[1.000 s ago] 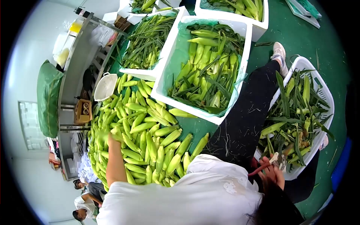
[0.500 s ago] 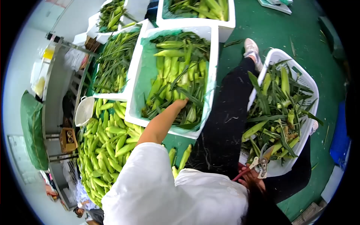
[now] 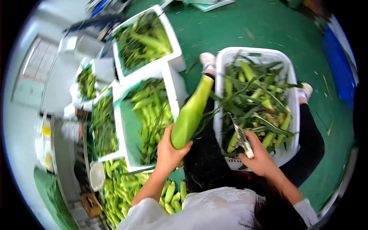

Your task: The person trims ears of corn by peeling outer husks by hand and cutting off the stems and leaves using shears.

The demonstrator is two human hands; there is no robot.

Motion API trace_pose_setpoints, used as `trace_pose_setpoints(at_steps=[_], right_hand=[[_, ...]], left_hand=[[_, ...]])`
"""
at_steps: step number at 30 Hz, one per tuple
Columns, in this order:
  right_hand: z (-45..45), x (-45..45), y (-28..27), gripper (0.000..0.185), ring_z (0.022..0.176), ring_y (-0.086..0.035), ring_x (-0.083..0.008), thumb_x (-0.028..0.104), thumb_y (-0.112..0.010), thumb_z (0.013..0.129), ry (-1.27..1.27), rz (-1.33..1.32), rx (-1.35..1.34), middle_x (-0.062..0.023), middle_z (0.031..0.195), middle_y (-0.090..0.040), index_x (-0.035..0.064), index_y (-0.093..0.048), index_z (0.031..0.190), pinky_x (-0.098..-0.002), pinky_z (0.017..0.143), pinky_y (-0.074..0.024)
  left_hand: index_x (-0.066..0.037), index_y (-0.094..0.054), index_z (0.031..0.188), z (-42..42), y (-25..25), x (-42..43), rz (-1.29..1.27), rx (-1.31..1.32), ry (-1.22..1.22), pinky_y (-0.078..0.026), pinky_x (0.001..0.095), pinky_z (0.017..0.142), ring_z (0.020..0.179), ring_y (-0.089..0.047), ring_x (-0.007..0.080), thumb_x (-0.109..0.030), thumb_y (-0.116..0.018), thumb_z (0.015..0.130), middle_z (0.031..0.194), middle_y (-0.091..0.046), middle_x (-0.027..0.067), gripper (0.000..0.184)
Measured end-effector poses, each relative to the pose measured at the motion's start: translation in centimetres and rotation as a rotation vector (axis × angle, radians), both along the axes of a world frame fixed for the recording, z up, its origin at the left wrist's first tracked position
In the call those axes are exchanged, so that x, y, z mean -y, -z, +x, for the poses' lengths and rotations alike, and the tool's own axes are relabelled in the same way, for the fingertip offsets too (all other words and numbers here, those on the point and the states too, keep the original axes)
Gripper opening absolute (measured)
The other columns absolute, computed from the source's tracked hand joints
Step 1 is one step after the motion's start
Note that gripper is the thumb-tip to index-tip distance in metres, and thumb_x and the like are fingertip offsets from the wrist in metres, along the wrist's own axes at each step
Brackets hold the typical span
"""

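My left hand (image 3: 170, 151) is wrapped round the lower end of a green ear of corn (image 3: 190, 113) in its husk. The ear tilts up and to the right, above my dark-trousered leg. In my right hand (image 3: 258, 157) is a pair of pruning shears (image 3: 242, 138), its blades pointing up and left over the near left part of a white plastic basket (image 3: 251, 50). Leaves and husk trimmings (image 3: 264, 96) fill that basket between my legs. Left of the ear, a white foam box (image 3: 175, 86) with green lining holds several more ears (image 3: 147, 115) and leaves.
More foam boxes of corn and leaves stand beyond, one at the back (image 3: 177, 48) and one at the left (image 3: 109, 156). A heap of corn ears (image 3: 119, 191) lies at lower left beside a pale basin (image 3: 97, 176). Shelving lines the left wall. A blue object (image 3: 337, 65) stands at right.
My left hand has come out of the foam box with an ear of corn. My right hand has lifted the shears from my lap to the basket. The view has turned right.
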State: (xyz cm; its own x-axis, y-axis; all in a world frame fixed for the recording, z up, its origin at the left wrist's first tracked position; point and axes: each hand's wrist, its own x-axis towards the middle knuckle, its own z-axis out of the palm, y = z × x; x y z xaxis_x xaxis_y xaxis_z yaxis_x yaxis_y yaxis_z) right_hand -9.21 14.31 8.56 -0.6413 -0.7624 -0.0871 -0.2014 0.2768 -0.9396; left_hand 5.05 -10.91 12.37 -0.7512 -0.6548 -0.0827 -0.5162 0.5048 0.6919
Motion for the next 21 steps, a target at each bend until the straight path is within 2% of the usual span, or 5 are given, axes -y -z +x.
trace_pose_setpoints(at_steps=[7, 12, 15, 18, 21], right_hand=[[-5.3, -5.5, 1.1, 0.082, 0.115, -0.049, -0.0388, 0.016, -0.076, 0.064, 0.077, 0.004, -0.299, -0.0190, 0.118, -0.050, 0.0048, -0.042, 0.138, -0.0455, 0.101, -0.0389], [-6.0, -8.9, 3.4, 0.052, 0.086, -0.062, -0.0345, 0.011, -0.075, 0.067, 0.087, 0.000, -0.319, -0.0159, 0.095, -0.063, 0.0021, -0.055, 0.113, -0.0414, 0.081, -0.0499], [-5.2, -10.4, 5.3, 0.025, 0.055, -0.054, -0.0071, 0.007, -0.069, 0.083, 0.076, 0.049, 0.247, -0.0010, 0.069, -0.057, 0.0025, -0.053, 0.102, -0.0261, 0.050, -0.0423], [-4.5, -10.4, 5.7, 0.023, 0.063, -0.054, -0.0083, 0.010, -0.071, 0.083, 0.234, -0.058, 0.433, -0.0024, 0.072, -0.060, 0.0023, -0.056, 0.097, -0.0279, 0.058, -0.0435], [-3.1, -8.0, 3.3, 0.012, 0.063, -0.056, -0.0109, 0.015, -0.066, 0.089, 0.467, -0.457, 1.208, -0.0005, 0.072, -0.058, 0.0059, -0.058, 0.091, -0.0287, 0.059, -0.0489]], left_hand=[[-0.005, -0.050, 0.131, -5.1, 0.3, -5.5, 0.115, 0.227, 0.535, -0.051, 0.0361, 0.089, 0.101, -0.067, 0.0291, -0.018, -0.085, 0.071, 0.112, -0.067, 0.0158, 0.070], [-0.002, -0.047, 0.133, -6.4, 1.1, -6.1, 0.570, 0.311, 0.673, -0.048, 0.0309, 0.090, 0.097, -0.060, 0.0166, -0.024, -0.080, 0.080, 0.111, -0.063, 0.0103, 0.066], [0.001, -0.044, 0.135, -6.3, 2.9, -6.0, 0.710, 0.281, 0.660, -0.046, 0.0313, 0.093, 0.103, -0.057, 0.0168, -0.023, -0.074, 0.086, 0.112, -0.061, 0.0116, 0.062], [0.001, -0.042, 0.138, -6.4, 2.4, -8.4, 0.485, 0.183, 0.652, -0.046, 0.0340, 0.095, 0.108, -0.058, 0.0208, -0.020, -0.072, 0.087, 0.115, -0.061, 0.0141, 0.063], [0.000, -0.044, 0.136, -7.0, 1.9, -10.1, 0.233, 0.016, 0.637, -0.047, 0.0349, 0.095, 0.108, -0.060, 0.0251, -0.016, -0.077, 0.080, 0.117, -0.060, 0.0153, 0.067]])
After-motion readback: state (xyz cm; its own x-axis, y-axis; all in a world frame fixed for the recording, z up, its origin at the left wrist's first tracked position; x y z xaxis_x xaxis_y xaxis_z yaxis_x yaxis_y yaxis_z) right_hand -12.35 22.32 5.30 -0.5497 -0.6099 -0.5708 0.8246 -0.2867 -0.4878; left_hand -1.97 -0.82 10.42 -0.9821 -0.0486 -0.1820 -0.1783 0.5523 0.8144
